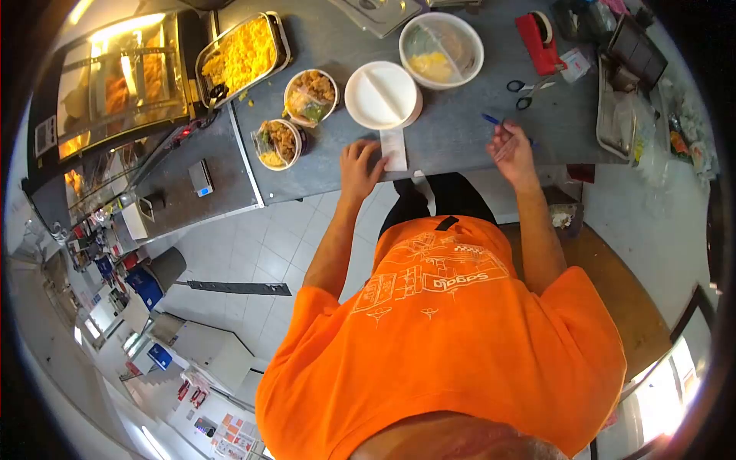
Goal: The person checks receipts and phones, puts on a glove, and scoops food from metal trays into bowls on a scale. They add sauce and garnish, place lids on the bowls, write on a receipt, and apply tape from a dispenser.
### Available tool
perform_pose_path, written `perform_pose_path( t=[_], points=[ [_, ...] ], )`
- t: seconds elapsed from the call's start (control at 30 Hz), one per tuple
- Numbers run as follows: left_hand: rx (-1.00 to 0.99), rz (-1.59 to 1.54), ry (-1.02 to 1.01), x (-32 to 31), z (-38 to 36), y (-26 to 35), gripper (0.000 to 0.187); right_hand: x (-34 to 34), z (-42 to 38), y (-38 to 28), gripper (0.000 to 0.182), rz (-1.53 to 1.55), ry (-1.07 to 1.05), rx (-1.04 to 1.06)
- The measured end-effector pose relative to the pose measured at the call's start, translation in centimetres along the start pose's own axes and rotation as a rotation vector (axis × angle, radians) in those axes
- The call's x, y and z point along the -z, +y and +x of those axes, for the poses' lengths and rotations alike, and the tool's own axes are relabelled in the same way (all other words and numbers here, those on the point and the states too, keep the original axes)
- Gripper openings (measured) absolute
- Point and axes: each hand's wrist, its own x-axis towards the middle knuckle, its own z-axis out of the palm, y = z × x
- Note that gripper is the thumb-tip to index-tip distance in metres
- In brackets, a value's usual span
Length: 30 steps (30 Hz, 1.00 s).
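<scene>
My left hand [359, 167] rests at the table's front edge with its fingers apart, the thumb side touching a narrow white paper slip [394, 151]. The slip lies just below a round white bowl [381, 93] with a divider across it; no food shows inside. In my right hand [512, 152] is a blue pen [490, 118], gripped between closed fingers, held over the front edge to the right of the slip. Left of the white bowl stand two tubs of food, one tub [312, 97] behind the other tub [277, 145]. A larger lidded bowl [442, 50] with divided food sits behind, to the right.
A metal tray of yellow food [244, 55] stands at the back left beside a lit glass warmer [123, 84]. Scissors [529, 90] and a red tape dispenser [537, 42] lie at the back right. A metal tray [613, 126] holds plastic bags. A small scale [201, 178] sits left.
</scene>
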Motion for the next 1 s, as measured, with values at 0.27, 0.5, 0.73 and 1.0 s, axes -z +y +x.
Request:
perform_pose_path(
  t=[0.27,0.5,0.73,1.0],
  points=[
    [-0.077,0.220,0.025,-1.6,0.3,-1.8,0.051,-6.4,1.2,15.3,0.020,-0.726,0.015,0.194],
    [-0.065,0.184,0.003,-2.0,0.3,-2.5,0.056,-4.9,5.1,19.9,0.015,-1.302,0.013,1.152],
    [-0.050,0.200,-0.009,-2.2,0.5,-2.5,0.056,-4.7,4.7,19.8,0.006,-1.446,-0.130,1.233],
    [-0.069,0.213,0.023,-2.4,0.5,-2.6,0.053,-4.3,5.2,20.2,0.004,-1.455,-0.016,1.242]
  ],
)
